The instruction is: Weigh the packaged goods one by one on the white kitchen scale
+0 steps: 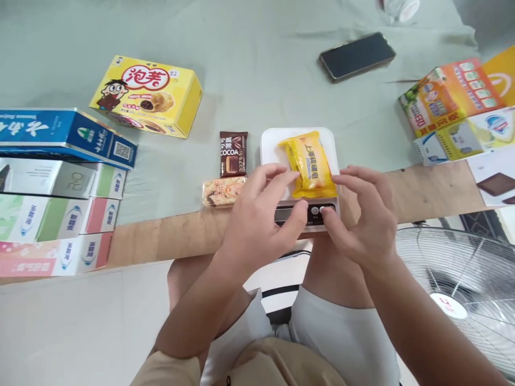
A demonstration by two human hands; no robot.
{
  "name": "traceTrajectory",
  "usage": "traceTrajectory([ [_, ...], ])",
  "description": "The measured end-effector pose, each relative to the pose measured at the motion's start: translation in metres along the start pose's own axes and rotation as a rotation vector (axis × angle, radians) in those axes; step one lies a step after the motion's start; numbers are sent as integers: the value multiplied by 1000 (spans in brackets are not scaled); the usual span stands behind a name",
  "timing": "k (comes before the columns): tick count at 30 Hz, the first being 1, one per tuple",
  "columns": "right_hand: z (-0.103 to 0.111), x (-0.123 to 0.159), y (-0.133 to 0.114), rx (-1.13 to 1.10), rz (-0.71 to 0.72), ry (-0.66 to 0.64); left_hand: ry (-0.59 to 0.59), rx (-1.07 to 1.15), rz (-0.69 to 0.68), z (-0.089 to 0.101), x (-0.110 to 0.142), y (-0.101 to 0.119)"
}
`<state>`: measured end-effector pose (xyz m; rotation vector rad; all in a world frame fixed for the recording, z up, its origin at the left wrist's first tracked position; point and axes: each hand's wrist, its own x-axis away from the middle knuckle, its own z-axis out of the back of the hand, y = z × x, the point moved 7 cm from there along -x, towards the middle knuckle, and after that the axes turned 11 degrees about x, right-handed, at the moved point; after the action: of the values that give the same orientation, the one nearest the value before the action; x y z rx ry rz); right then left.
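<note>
A yellow wrapped bar of soap (311,163) lies on the white platform of a small kitchen scale (270,145). My left hand (263,220) curves at the soap's left side, its fingers apart and a fingertip at the wrapper's edge. At the opposite side is my right hand (362,212), also with fingers apart, its index fingertip beside the soap and its thumb near the buttons on the scale's black panel (306,215). Whether the fingertips press on the soap I cannot tell. Left of the scale lie a brown cocoa snack packet (234,154) and a clear-wrapped biscuit packet (221,192), partly behind my left hand.
A yellow puff snack box (147,96) stands at the back left, above several stacked boxes, one of them blue (76,136). A phone (357,56) lies at the back right. Colourful boxes (450,102) sit at the right edge. A fan (454,289) is below the table's wooden edge (169,236).
</note>
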<state>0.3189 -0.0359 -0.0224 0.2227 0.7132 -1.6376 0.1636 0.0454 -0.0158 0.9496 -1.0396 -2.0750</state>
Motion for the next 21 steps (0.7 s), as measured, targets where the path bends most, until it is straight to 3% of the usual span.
traceTrajectory([
  [3, -10, -7, 2, 25, -112, -101, -73, -32, -53, -8, 3, 10],
  [7, -25, -20, -3, 31, -152, -213, -152, 1, -155, -26, 7, 25],
  [12, -4, -10, 6, -47, -137, -161, -252, 117, -249, -60, 18, 46],
  [14, 17, 7, 26, -41, -150, -53, -282, 158, -289, -73, 22, 55],
  [17, 50, 40, 80, 71, -253, 97, -316, 170, -300, -93, 21, 65],
  [21, 72, 60, 158, 174, -325, 15, -398, 44, -98, -138, 2, 65],
])
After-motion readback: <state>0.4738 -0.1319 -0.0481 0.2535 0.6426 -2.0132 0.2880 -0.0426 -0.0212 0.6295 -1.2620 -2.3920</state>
